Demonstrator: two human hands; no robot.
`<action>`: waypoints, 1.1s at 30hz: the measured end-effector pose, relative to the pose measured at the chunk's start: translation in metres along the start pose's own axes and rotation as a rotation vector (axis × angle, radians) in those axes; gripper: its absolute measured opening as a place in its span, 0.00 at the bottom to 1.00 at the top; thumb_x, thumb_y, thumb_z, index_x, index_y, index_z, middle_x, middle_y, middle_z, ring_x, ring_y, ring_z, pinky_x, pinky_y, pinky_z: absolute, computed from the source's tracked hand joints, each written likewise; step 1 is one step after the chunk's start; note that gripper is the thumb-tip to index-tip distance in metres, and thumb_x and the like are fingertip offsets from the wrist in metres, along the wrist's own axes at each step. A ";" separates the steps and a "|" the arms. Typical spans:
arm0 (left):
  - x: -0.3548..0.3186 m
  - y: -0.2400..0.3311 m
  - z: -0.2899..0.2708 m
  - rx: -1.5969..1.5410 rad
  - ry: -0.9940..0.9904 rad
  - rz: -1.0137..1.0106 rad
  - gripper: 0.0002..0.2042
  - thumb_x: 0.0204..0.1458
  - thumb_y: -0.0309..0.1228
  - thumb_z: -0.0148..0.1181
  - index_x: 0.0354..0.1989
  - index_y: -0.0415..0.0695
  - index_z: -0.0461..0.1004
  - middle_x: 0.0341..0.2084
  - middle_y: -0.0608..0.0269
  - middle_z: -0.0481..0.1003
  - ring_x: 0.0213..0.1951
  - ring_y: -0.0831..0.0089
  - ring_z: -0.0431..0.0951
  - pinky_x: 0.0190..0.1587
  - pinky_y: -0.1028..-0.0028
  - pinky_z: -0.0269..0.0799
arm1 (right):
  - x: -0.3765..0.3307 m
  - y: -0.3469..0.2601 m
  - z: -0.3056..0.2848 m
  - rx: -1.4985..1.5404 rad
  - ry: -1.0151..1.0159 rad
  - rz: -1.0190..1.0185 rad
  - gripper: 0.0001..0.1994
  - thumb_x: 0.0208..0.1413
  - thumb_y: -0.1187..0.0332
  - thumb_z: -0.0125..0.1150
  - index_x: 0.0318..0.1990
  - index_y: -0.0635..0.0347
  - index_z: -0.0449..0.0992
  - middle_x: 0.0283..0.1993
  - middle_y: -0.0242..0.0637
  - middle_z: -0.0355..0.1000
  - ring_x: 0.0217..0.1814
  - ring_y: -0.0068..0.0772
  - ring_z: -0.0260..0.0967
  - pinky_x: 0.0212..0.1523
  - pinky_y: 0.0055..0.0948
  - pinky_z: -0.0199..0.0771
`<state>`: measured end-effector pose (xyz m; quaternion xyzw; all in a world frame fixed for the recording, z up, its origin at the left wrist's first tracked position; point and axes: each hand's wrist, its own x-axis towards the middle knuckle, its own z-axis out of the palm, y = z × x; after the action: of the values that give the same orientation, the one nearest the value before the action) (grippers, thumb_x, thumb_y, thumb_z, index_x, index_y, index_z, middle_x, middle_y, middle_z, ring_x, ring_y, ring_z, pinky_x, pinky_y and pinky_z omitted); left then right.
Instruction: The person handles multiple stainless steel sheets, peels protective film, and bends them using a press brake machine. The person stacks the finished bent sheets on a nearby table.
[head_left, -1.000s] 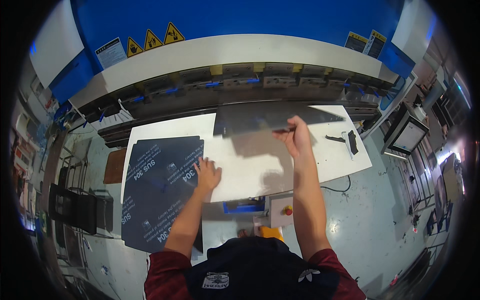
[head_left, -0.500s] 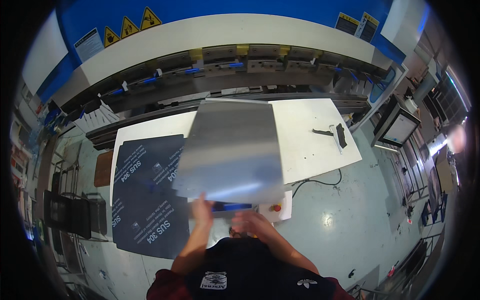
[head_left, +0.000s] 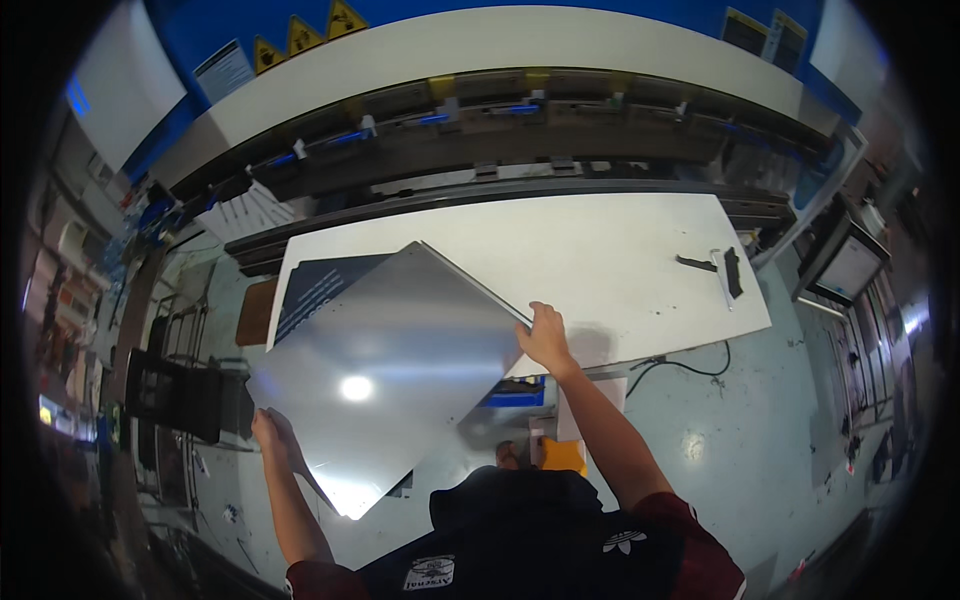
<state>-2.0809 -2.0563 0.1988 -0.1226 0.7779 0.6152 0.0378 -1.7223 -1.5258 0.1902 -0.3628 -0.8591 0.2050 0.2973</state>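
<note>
A shiny silver metal sheet (head_left: 390,350) is held in front of me, turned so that its corners point toward the machine and toward my body. At its left corner my left hand (head_left: 265,428) is closed on the edge. My right hand (head_left: 545,338) grips the right corner, where a narrow bent flange (head_left: 478,285) runs along the far right edge. Beneath the silver sheet lies a dark film-covered sheet (head_left: 325,283) with white print, mostly hidden now. Both sheets are over the white tabletop (head_left: 610,255).
Across the far side stands a bending press with a row of clamped tools (head_left: 500,92) above a dark lower rail (head_left: 450,198). Small black pieces and a hex key (head_left: 726,278) lie at the table's right. A black chair (head_left: 175,395) stands left; a cable (head_left: 690,368) hangs at right.
The silver sheet has rotated and shifted left and nearer, covering most of the dark sheet. My hands have spread apart to opposite corners and now grip it. The view has also shifted.
</note>
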 end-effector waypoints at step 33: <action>-0.229 0.184 0.617 0.225 -0.966 1.174 0.23 0.54 0.38 0.57 0.58 0.42 0.73 0.55 0.46 0.74 0.60 0.50 0.72 0.62 0.56 0.66 | -0.205 0.057 0.026 0.641 0.734 1.047 0.22 0.70 0.54 0.47 0.47 0.71 0.73 0.38 0.43 0.72 0.42 0.37 0.74 0.46 0.36 0.72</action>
<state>-1.9598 -1.3884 0.2727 0.5975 0.6705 0.4366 0.0527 -1.5959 -1.6450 0.0643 -0.6677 -0.3143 0.4278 0.5219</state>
